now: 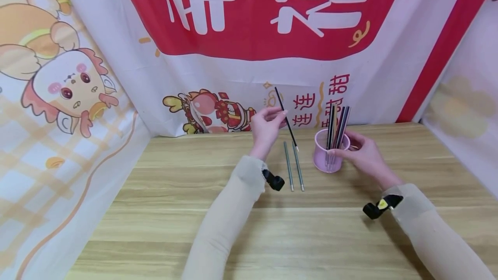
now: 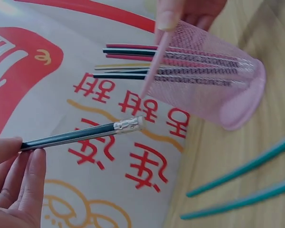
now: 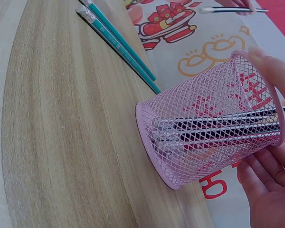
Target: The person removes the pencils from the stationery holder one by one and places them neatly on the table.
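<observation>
My left hand [image 1: 266, 128] pinches a black pencil [image 1: 285, 118] between thumb and fingers, above the table and left of the cup. The pencil slants, its silver ferrule and pale eraser end [image 2: 129, 125] pointing down. With my right hand [image 1: 365, 155] I hold a pink mesh pen cup [image 3: 199, 128] by its rim, the thumb on the near side. The cup stands on the table with several dark pencils [image 1: 343, 125] inside, eraser ends at the bottom. Between the hands lie two green pencils [image 1: 288, 165], side by side with erasers toward me.
The wood-grain table [image 1: 163, 219] reaches back to a white and red printed cloth [image 1: 253, 72] that hangs behind it. More printed cloth [image 1: 89, 150] closes off the left side, and a pale cloth [image 1: 463, 111] the right.
</observation>
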`<state>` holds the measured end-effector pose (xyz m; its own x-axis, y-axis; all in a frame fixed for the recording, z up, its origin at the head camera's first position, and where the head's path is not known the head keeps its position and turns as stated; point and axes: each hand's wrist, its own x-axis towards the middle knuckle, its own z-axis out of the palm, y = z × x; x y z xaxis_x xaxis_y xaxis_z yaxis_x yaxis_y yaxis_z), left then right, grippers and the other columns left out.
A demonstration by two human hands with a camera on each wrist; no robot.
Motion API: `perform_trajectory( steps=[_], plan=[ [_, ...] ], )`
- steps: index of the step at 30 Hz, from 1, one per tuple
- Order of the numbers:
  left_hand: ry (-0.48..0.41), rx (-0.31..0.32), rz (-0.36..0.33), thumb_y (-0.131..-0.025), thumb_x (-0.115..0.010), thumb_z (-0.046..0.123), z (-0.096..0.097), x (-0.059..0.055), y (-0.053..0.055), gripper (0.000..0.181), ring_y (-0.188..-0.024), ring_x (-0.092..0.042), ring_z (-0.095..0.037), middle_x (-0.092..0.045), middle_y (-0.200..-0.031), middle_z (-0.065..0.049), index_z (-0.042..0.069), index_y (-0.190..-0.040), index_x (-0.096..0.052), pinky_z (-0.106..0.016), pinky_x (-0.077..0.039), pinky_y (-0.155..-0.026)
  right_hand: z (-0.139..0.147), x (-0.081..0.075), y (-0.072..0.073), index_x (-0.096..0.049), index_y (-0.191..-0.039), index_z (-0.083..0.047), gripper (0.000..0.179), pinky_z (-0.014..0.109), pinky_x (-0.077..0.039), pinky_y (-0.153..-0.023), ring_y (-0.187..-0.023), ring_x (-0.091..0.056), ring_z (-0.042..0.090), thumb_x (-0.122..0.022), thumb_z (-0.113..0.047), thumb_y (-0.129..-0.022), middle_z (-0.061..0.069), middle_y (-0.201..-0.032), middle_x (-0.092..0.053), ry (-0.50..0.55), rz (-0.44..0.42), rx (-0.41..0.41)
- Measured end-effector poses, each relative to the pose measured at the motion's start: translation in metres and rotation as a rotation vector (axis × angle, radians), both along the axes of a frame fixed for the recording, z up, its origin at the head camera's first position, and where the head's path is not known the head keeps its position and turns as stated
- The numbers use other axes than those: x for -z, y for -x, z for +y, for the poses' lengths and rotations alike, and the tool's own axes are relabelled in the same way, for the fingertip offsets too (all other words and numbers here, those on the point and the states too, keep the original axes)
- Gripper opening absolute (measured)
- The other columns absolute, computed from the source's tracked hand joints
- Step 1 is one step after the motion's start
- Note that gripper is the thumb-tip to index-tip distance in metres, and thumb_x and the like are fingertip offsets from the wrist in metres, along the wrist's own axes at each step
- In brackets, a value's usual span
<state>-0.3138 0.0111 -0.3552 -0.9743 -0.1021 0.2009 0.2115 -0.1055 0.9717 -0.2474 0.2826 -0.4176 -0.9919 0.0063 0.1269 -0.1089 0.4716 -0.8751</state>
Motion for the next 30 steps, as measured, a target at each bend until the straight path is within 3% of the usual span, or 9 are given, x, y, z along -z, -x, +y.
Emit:
perform_trajectory(
  steps=[5, 13, 20, 30],
  plan=[
    [0.043, 0.044, -0.057, -0.087, -0.081, 0.005, -0.011, 0.015, -0.007, 0.020, -0.078, -0.074, -0.023, -0.074, -0.091, -0.006, 0.005, -0.106, -0.075, -0.031, -0.063, -0.072, 0.001, 0.001, 0.000, -0.040, -0.156, -0.009, 0.090, 0.021, -0.050, -0.096, -0.126, -0.054, 0.034, -0.085, -0.041, -0.084, 0.020, -0.147, -0.052, -0.006, -0.006, 0.007],
    [0.146, 0.152, -0.170, -0.087, -0.080, 0.001, -0.028, 0.045, -0.016, 0.020, -0.076, -0.073, -0.024, -0.073, -0.093, -0.011, -0.001, -0.106, -0.074, -0.030, -0.063, -0.070, -0.001, 0.001, -0.001, -0.040, -0.156, -0.008, 0.090, 0.012, -0.048, -0.090, -0.126, -0.054, 0.035, -0.085, -0.039, -0.084, 0.021, -0.146, -0.052, 0.004, -0.003, 0.007],
    [0.248, 0.246, -0.315, -0.090, -0.075, -0.003, -0.038, 0.062, -0.018, 0.023, -0.072, -0.073, -0.024, -0.074, -0.094, -0.015, -0.008, -0.112, -0.072, -0.044, -0.063, -0.079, -0.001, 0.000, -0.001, -0.040, -0.156, -0.009, 0.090, 0.015, -0.049, -0.093, -0.127, -0.054, 0.035, -0.085, -0.040, -0.084, 0.021, -0.148, -0.051, 0.001, -0.007, 0.004],
    [0.294, 0.184, -0.410, -0.086, -0.079, -0.001, -0.039, 0.079, -0.011, 0.024, -0.081, -0.074, -0.027, -0.074, -0.094, -0.012, -0.004, -0.110, -0.074, -0.034, -0.063, -0.075, -0.002, -0.001, -0.002, -0.040, -0.156, -0.009, 0.090, 0.015, -0.049, -0.093, -0.127, -0.053, 0.034, -0.085, -0.040, -0.084, 0.021, -0.148, -0.051, 0.009, -0.015, 0.005]
  ],
)
